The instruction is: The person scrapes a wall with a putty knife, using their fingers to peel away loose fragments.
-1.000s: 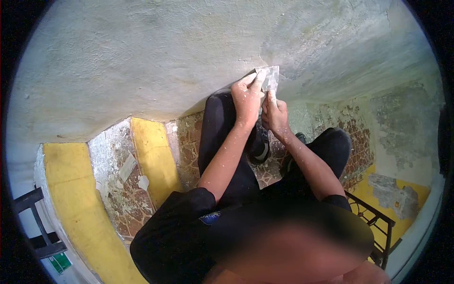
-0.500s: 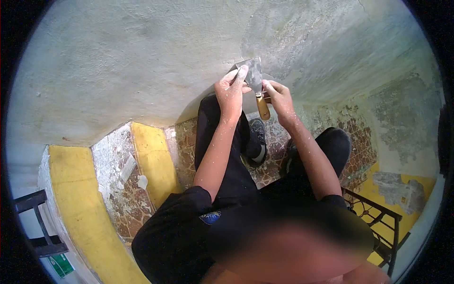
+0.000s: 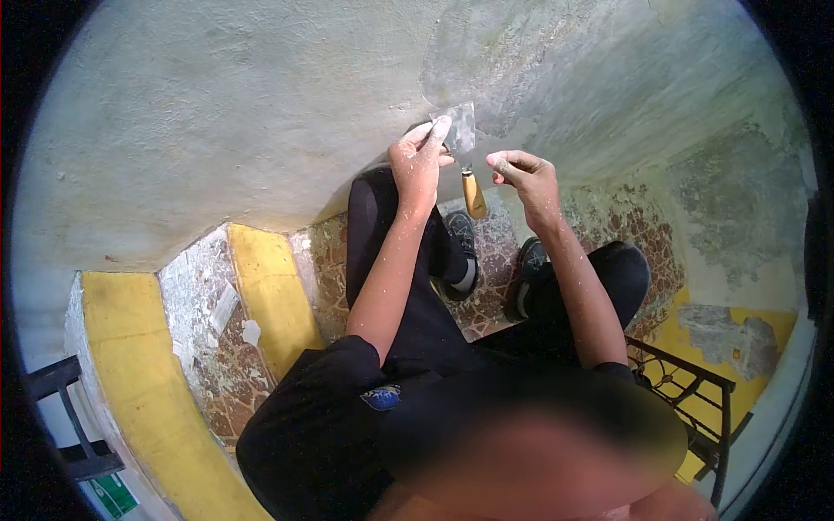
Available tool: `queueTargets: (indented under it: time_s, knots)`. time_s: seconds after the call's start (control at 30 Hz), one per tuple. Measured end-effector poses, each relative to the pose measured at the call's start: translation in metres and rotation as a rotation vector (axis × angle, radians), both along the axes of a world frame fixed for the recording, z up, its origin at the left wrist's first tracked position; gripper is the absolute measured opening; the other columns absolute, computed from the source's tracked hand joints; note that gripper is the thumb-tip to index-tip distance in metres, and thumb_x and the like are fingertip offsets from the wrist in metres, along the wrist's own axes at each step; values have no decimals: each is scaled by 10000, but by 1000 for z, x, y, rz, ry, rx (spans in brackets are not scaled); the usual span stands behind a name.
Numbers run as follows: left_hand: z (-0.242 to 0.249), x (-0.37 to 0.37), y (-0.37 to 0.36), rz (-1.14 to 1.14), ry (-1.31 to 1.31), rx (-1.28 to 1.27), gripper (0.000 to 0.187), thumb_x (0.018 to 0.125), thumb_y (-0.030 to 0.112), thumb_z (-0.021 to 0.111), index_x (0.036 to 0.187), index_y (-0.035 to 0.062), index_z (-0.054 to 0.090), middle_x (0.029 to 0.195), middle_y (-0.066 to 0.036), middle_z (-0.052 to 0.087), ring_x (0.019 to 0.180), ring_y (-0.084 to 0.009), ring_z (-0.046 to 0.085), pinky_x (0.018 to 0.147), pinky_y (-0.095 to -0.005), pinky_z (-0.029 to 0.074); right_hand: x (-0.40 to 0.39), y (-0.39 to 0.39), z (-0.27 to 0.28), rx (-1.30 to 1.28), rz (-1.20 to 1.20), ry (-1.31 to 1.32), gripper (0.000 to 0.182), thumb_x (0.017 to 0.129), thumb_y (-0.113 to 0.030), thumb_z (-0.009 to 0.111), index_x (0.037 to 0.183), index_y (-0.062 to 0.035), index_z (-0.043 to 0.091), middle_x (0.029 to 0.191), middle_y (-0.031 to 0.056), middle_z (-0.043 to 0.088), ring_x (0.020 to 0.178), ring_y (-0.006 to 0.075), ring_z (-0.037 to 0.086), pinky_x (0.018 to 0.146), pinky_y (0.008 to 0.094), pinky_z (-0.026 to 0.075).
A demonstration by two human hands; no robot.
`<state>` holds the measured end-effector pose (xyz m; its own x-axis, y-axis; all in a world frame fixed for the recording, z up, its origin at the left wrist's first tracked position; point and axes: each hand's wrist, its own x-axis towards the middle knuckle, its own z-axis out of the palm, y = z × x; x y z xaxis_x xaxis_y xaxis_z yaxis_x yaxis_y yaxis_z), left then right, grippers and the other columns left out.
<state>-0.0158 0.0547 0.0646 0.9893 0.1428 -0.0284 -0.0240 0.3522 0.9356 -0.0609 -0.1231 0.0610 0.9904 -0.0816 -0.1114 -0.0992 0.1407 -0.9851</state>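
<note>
A putty knife with a broad metal blade and a wooden handle hangs handle-down in front of the wall. My left hand pinches its blade, with the thumb on the near face. To the right of the knife, apart from it, is my right hand. Its thumb and fingertips are pressed together, and anything between them is too small to make out. White specks dot both hands and forearms.
A scraped grey wall rises ahead. Steps with yellow edges lie at left, with loose pale flakes on one tread. A black metal railing stands at lower right, and another at far left.
My right hand has moved away from the putty knife to the right, its fingers now drawn together. My left hand still holds the blade. The view has shifted slightly.
</note>
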Motion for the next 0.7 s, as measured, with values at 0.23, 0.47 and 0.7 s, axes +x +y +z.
queueTargets:
  time_s: [0.23, 0.47, 0.7]
  knots:
    - [-1, -3, -8, -28, 15, 9, 277, 946, 187, 727, 1088, -51, 740, 870, -52, 711, 705, -100, 643, 603, -262, 567, 2, 0, -2, 111, 78, -46, 144, 945, -167, 733, 927, -25, 714, 810, -9, 650, 724, 81, 574, 741, 247, 462]
    - [-11, 1, -11, -50, 29, 28, 258, 948, 164, 728, 1085, -54, 727, 890, -53, 722, 685, -99, 662, 592, -252, 560, 2, -3, 5, 155, 120, 22, 188, 1034, -214, 582, 958, -55, 651, 834, 7, 614, 794, 137, 604, 807, 304, 485]
    - [-13, 2, -11, -62, 37, 36, 266, 950, 167, 722, 1092, -58, 721, 905, -63, 724, 731, -113, 681, 619, -268, 577, -1, -9, 19, 784, 377, 119, 407, 1110, -305, 373, 756, -149, 499, 669, -35, 432, 604, 129, 415, 637, 288, 385]
